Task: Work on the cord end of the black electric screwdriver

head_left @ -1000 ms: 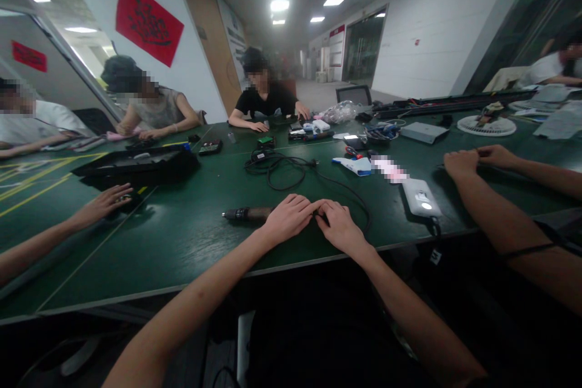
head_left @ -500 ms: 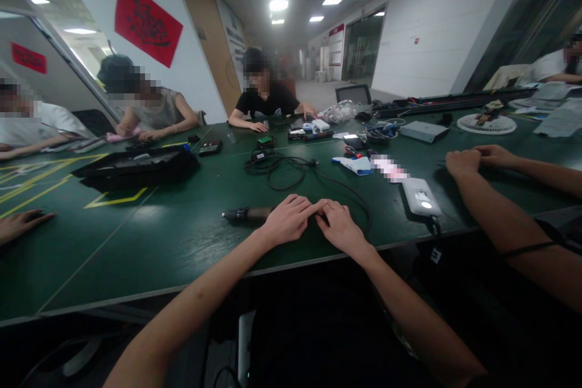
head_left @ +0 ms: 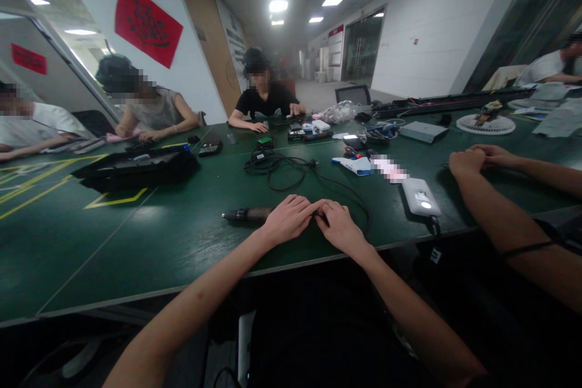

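An electric screwdriver [head_left: 248, 214] lies on the green table in front of me, its bit pointing left. My left hand [head_left: 291, 216] is closed over its handle and hides the rear part. Close on the right, my right hand [head_left: 337, 223] has its fingers curled in where the tool's back end would be; what they hold is hidden. The fingertips of both hands meet. A black cable [head_left: 369, 212] curves out from behind my right hand and runs back to a loose coil with a plug [head_left: 314, 163].
A black tray [head_left: 136, 165] stands left. To the right lie a white power bank [head_left: 421, 197] with a cable and a co-worker's clasped hands [head_left: 470, 160]. Blue-white packaging [head_left: 355, 165], a phone and small parts lie farther back. Other people sit around the table [head_left: 150, 254].
My hands and the screwdriver have stayed still. Across the table, a co-worker's hand has lifted and shifted left. A hand at the far left edge has left the view.
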Available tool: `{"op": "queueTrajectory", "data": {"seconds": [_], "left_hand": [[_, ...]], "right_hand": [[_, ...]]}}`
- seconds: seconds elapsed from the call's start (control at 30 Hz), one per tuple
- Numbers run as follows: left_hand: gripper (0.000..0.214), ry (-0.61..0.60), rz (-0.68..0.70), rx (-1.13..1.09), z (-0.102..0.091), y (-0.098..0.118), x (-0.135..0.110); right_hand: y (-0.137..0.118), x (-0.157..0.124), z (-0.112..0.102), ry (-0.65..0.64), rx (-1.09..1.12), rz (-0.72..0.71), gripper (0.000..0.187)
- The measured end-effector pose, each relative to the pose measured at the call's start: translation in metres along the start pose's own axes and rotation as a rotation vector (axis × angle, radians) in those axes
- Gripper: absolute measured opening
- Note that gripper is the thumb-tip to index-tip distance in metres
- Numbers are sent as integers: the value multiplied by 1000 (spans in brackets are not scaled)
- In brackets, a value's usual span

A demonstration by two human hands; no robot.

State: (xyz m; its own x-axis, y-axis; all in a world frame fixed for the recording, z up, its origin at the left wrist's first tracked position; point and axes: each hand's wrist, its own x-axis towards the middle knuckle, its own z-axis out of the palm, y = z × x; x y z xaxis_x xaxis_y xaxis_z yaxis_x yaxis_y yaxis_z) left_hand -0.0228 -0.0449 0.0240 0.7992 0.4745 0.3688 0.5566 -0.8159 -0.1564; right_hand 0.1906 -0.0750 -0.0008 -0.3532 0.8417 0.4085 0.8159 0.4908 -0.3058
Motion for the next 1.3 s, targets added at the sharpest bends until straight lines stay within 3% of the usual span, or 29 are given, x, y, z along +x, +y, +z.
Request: {"op": "queueTrajectory", "data": {"seconds": [1.3], "left_hand": [[67,8,1,-33,0,-1,-1]], "right_hand": [[-1,-1,2,23,-13,-7,12]]}}
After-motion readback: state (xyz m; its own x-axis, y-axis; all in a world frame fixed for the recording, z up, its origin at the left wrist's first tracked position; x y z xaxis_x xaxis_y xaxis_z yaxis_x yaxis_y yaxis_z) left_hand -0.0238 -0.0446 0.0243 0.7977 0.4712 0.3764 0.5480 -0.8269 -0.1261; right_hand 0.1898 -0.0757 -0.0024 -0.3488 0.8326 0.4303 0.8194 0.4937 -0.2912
